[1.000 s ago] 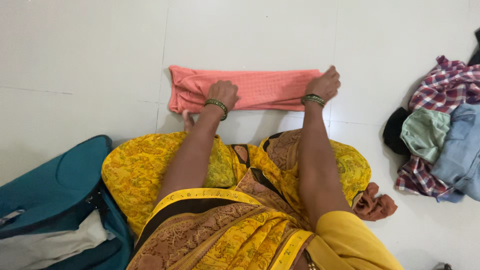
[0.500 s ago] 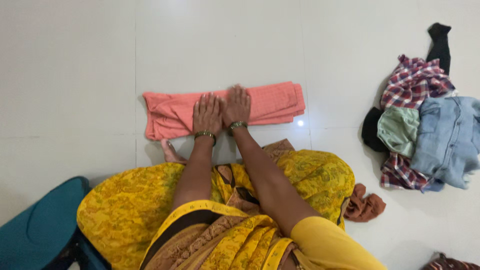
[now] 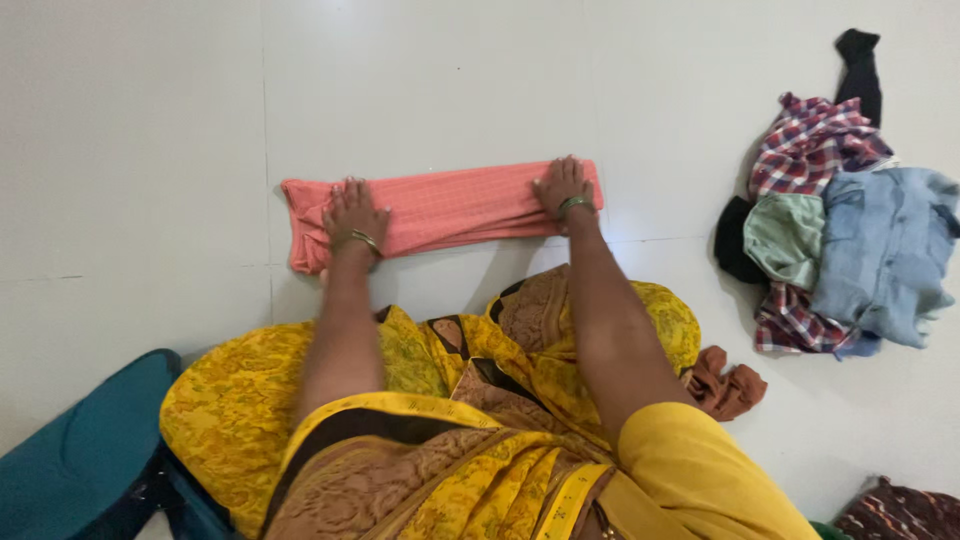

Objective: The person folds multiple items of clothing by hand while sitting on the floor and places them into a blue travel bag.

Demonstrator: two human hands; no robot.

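A salmon-pink folded cloth [image 3: 450, 210] lies as a long strip on the white tiled floor in front of me. My left hand [image 3: 355, 215] presses flat on its left end, fingers spread. My right hand [image 3: 563, 186] presses flat on its right end. Both wrists wear green and gold bangles. Neither hand grips the cloth; the palms rest on top of it. My yellow patterned garment [image 3: 440, 400] fills the lower part of the view.
A pile of clothes [image 3: 840, 230] lies at the right: a plaid shirt, a pale green piece, a blue denim piece, black pieces. A rust-brown cloth [image 3: 725, 385] lies by my right knee. A teal suitcase [image 3: 80, 450] sits at the lower left.
Half a second ago both hands lay side by side on the middle of the pink cloth. They have since slid apart to its two ends.
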